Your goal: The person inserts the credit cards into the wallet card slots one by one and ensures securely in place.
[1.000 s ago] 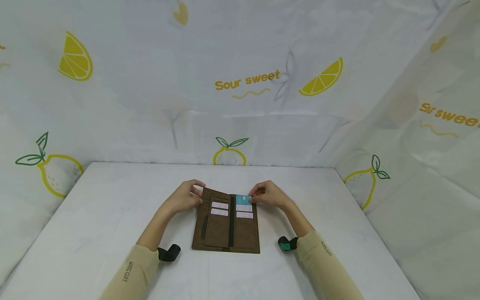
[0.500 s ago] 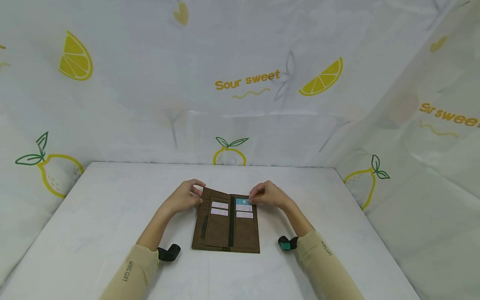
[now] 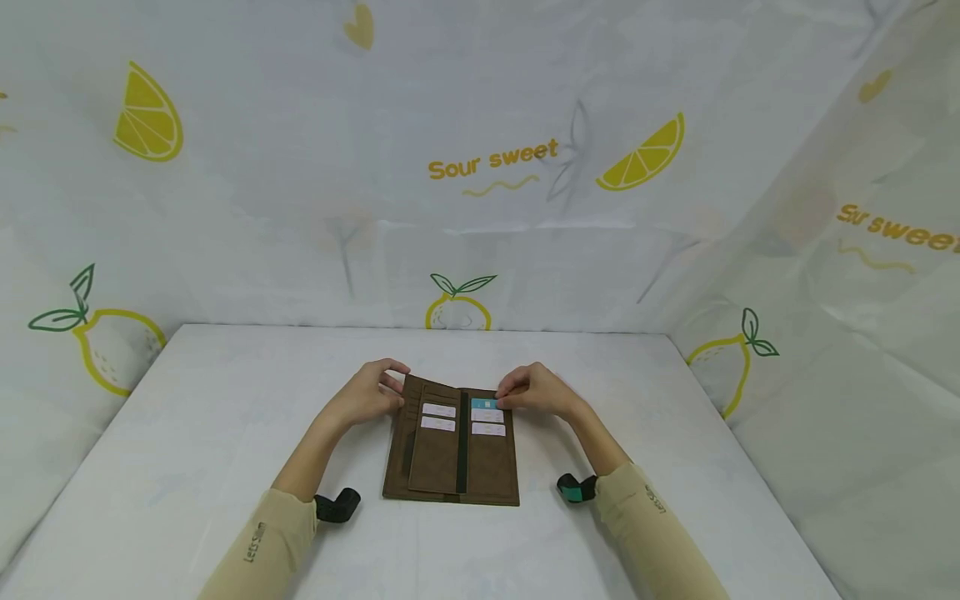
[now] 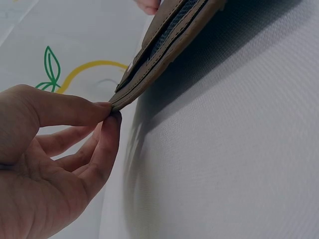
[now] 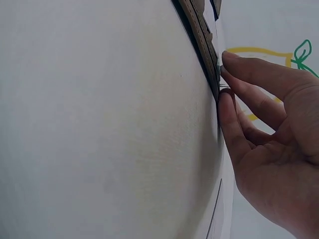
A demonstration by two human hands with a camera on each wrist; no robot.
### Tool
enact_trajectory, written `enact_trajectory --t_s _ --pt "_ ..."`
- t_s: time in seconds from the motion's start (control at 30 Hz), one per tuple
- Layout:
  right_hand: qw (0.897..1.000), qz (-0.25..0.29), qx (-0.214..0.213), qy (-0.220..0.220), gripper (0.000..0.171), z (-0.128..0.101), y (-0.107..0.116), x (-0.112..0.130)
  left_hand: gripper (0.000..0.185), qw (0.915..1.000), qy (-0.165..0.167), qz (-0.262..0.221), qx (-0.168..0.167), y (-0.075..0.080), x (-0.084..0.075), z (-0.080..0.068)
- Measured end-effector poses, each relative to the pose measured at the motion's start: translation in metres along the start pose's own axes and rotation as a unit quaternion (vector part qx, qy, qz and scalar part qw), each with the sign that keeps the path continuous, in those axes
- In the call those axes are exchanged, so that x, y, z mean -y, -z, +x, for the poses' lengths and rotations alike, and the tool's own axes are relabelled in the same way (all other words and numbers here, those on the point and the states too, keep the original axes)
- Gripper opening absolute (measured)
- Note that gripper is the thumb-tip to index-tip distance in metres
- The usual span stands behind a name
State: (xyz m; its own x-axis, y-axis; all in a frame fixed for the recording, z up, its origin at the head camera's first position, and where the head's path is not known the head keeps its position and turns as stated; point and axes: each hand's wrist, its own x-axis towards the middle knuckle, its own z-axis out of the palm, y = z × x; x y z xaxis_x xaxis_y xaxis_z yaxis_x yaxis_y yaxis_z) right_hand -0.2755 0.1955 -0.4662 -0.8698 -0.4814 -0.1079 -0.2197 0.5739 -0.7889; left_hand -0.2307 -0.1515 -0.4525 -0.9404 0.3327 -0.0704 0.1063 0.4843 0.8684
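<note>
With the open brown wallet [image 3: 452,446] mid-table, your left hand [image 3: 367,396] pinches its far-left corner while your right hand [image 3: 536,390] pinches the nearly seated blue card [image 3: 486,403]; next, press it home squarely.

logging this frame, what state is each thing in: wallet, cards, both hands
wallet: open, lying flat on the table
blue card: seated in the top right slot, only its top strip showing
white cards: tucked in slots
left hand: pinching the wallet's far left corner
right hand: fingertips on the blue card at the wallet's far right corner
</note>
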Motion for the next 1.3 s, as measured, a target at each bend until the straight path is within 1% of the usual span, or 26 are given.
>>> enact_trajectory --t_s 0.23,0.37,0.5,0.67,0.8,0.9,1.07,1.3 --pt "1.000 0.017 -0.008 -0.009 0.020 0.000 0.000 0.001 0.051 1.0000 0.002 0.001 -0.002 0.000 0.005 0.003" --pt "1.000 0.018 -0.012 0.000 0.022 0.000 -0.001 0.001 0.051 1.0000 0.003 0.004 -0.003 0.000 0.006 0.004" --pt "1.000 0.009 -0.025 0.009 0.024 -0.001 0.001 0.001 0.051 1.0000 0.002 0.004 -0.003 0.000 0.006 0.005" --pt "0.998 0.013 -0.057 0.003 0.025 -0.005 0.006 -0.001 0.051 1.0000 0.000 0.008 -0.004 0.000 0.006 0.005" --pt "0.996 0.006 -0.088 0.000 0.028 -0.008 0.012 -0.005 0.051 0.9999 0.001 0.012 -0.006 0.000 0.007 0.005" --pt "0.995 0.002 -0.104 0.000 0.029 -0.011 0.018 -0.008 0.051 0.9999 0.002 0.015 -0.007 -0.001 0.006 0.005" --pt "0.991 -0.007 -0.133 -0.019 0.030 -0.019 0.028 -0.011 0.051 0.9999 0.001 0.015 -0.006 -0.001 0.006 0.005" --pt "0.981 -0.053 -0.180 -0.058 0.036 -0.028 0.041 -0.020 0.051 0.9999 0.000 0.014 -0.007 -0.001 0.007 0.005"
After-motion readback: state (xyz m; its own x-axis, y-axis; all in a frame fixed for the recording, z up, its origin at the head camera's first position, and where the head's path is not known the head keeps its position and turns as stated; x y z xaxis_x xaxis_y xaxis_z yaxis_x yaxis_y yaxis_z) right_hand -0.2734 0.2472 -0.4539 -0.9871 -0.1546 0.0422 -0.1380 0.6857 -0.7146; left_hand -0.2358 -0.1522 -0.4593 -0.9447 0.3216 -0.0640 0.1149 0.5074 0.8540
